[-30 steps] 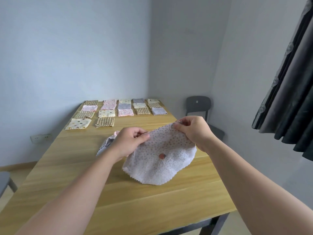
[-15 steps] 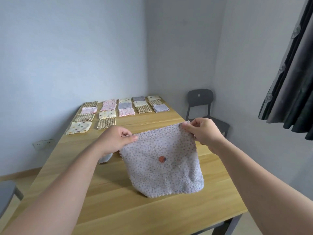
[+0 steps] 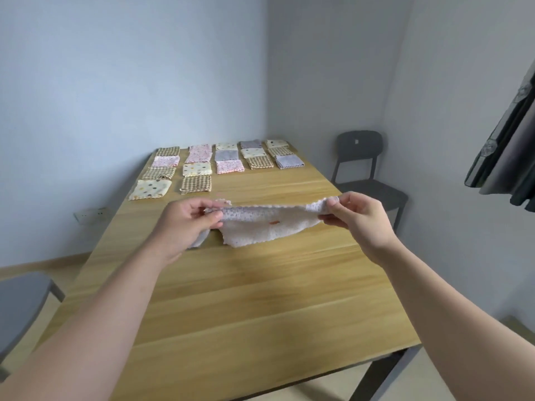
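- Head view: spotted cloth (image 3: 269,227) is held up over the middle of the worktop (image 3: 260,299), stretched between both hands
- Left hand (image 3: 185,224) pinches the cloth's left top corner; its fingers (image 3: 212,217) are curled, thumb over the fabric edge
- Right hand (image 3: 359,218) pinches the right top corner; its fingers (image 3: 333,222) are closed on the edge from above and below
- Key relation: the cloth's long axis runs left to right, taut along the held top edge, and the free body sags from that edge down and toward the person
- Lower scalloped edge hangs close over the wood; cannot tell whether it touches
- Both hands sit level and about equally far out, so neither is nearer; judged, the coming lay-down or fold turns on lowering both corners together so the top edge stays parallel to the worktop's near edge
- A small orange mark shows near the cloth's middle
- Loose fabric (image 3: 199,241) lies on the worktop just under the left hand, partly hidden by it
- Folded squares (image 3: 199,169) lie in rows at the far end, well apart from the hands
- Dark chair (image 3: 362,169) stands beyond the far right corner
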Demonstrator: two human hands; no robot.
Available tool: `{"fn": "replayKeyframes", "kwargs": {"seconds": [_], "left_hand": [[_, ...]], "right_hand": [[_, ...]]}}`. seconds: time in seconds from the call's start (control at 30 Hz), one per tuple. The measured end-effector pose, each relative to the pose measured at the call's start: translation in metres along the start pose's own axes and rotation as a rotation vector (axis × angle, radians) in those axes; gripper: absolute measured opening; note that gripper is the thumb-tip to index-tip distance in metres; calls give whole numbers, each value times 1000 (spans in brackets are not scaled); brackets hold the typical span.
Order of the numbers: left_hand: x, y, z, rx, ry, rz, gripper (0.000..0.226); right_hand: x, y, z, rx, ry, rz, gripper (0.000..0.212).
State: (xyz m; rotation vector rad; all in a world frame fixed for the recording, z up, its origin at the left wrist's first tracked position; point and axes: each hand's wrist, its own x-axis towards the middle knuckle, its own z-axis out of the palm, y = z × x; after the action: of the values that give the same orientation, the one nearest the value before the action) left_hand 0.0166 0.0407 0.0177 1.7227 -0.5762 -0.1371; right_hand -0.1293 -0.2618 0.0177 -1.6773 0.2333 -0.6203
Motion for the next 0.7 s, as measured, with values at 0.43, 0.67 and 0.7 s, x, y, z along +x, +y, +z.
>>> {"fn": "replayKeyframes", "kwargs": {"seconds": [0.43, 0.67, 0.7], "left_hand": [[-77, -93, 13, 334, -248, -202, 23], [-89, -90, 15, 328, -281, -198, 23], [-90, -90, 15, 325, -279, -203, 21]], "right_hand": [[-75, 95, 1, -416, -205, 206, 31], [-82, 99, 3, -449, -200, 220, 24], [-82, 98, 4, -443, -193, 222, 25]]}}
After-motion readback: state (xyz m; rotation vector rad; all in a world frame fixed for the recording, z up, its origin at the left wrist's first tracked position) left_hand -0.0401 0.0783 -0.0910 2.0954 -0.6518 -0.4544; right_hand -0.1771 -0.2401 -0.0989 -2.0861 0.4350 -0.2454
